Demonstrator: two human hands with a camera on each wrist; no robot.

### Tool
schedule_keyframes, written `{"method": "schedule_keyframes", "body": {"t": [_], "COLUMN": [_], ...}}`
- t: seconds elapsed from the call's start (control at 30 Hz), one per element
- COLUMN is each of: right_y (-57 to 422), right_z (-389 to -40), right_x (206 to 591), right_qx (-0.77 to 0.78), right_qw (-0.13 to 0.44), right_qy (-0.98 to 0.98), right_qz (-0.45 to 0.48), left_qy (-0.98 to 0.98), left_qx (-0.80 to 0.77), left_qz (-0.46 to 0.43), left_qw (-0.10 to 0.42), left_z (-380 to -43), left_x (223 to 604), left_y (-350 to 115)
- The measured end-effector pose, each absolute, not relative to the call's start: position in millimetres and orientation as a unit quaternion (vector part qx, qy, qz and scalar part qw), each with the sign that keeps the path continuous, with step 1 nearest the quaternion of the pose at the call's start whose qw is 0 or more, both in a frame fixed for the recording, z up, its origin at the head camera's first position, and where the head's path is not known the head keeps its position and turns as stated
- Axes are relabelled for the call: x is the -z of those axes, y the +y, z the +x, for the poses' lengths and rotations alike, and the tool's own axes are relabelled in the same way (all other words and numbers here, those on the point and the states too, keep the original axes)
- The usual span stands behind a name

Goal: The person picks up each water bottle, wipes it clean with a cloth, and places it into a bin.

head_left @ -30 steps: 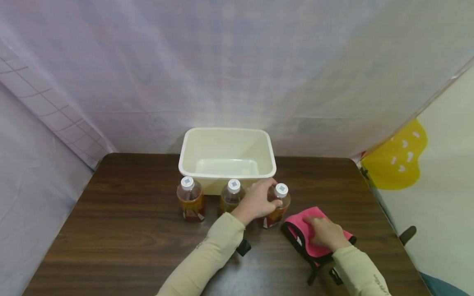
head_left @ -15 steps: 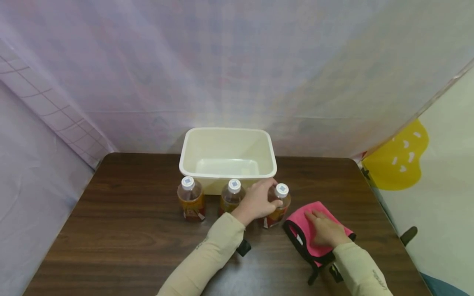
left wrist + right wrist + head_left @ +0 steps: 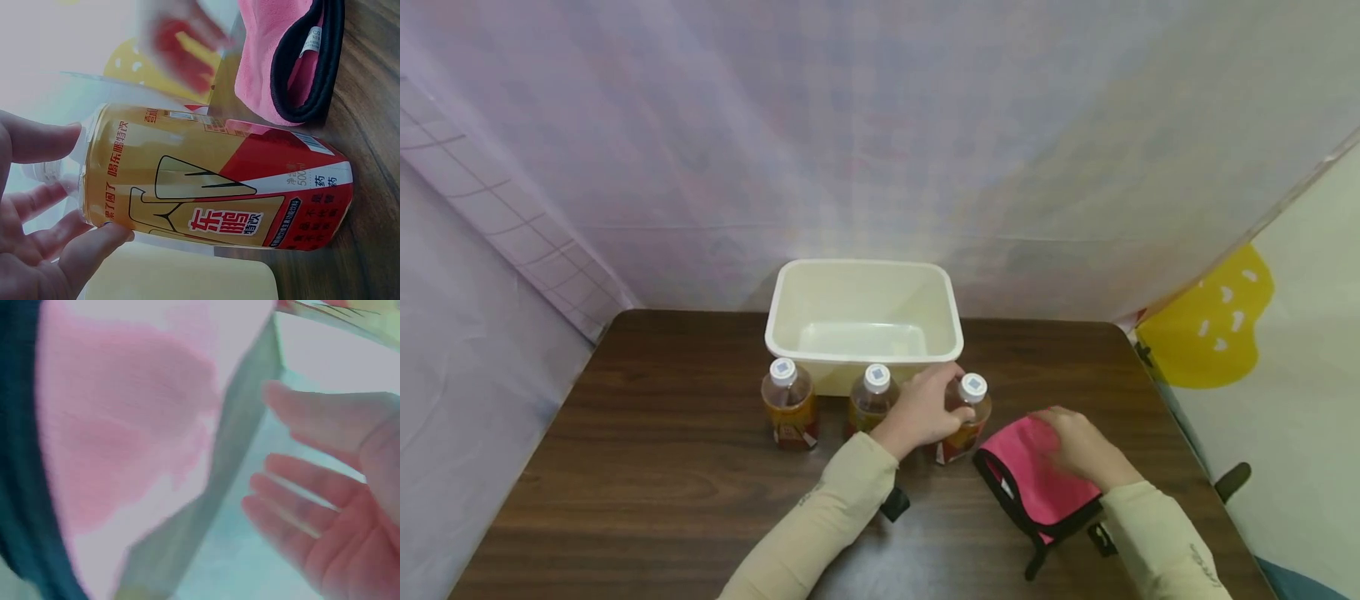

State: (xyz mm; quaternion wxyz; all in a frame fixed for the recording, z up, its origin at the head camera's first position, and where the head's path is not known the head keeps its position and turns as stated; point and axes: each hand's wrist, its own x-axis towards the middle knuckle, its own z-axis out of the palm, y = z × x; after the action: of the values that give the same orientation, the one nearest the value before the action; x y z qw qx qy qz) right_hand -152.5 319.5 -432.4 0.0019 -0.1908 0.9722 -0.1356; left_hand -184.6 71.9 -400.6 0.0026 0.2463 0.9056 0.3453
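Observation:
My left hand [image 3: 925, 408] grips the rightmost drink bottle [image 3: 979, 411] around its shoulder, thumb on one side and fingers on the other. In the left wrist view that bottle [image 3: 187, 181] shows a gold and red label, with its base near the wooden tabletop. To its right lies a folded pink cloth [image 3: 1037, 479] with black edging, a short black tail and a small white tag [image 3: 311, 41]. Over the cloth's far right part is my right hand [image 3: 1086, 450], its fingers loosely extended. The right wrist view shows those fingers [image 3: 300, 487] apart from the cloth and holding nothing.
Two similar bottles stand to the left, one at the far left [image 3: 790, 408] and one in the middle [image 3: 867, 404], partly behind my left hand. Behind them a cream plastic bin [image 3: 863, 360] stands against the hanging curtain [image 3: 865, 150]. The dark wooden table [image 3: 647, 450] carries everything.
My right hand has lifted off the pink cloth and shifted to the right and back; the cloth's far edge moved slightly away before that. My left hand keeps its grip on the bottle.

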Motion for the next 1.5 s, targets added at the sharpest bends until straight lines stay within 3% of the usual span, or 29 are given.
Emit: {"method": "schedule_keyframes", "body": {"t": [0.23, 0.4, 0.63, 1.13, 1.5], "right_y": [304, 289, 266, 236, 227], "right_z": [-173, -189, -211, -239, -242], "right_x": [403, 389, 374, 377, 382], "right_qx": [0.166, 0.186, 0.201, 0.217, 0.231], "right_qw": [-0.149, -0.19, -0.185, -0.097, -0.12], "right_qy": [0.94, 0.922, 0.908, 0.908, 0.91], "right_qz": [-0.257, -0.281, -0.319, -0.344, -0.323], "left_qy": [0.905, 0.906, 0.904, 0.902, 0.902], "left_qx": [-0.345, -0.343, -0.344, -0.337, -0.333], "left_qz": [0.247, 0.248, 0.255, 0.271, 0.275], "left_qw": [0.003, 0.004, -0.002, -0.004, -0.006], "left_z": [-185, -185, -185, -187, -189], "left_x": [400, 400, 401, 402, 401], "left_y": [72, 72, 71, 71, 70]}}
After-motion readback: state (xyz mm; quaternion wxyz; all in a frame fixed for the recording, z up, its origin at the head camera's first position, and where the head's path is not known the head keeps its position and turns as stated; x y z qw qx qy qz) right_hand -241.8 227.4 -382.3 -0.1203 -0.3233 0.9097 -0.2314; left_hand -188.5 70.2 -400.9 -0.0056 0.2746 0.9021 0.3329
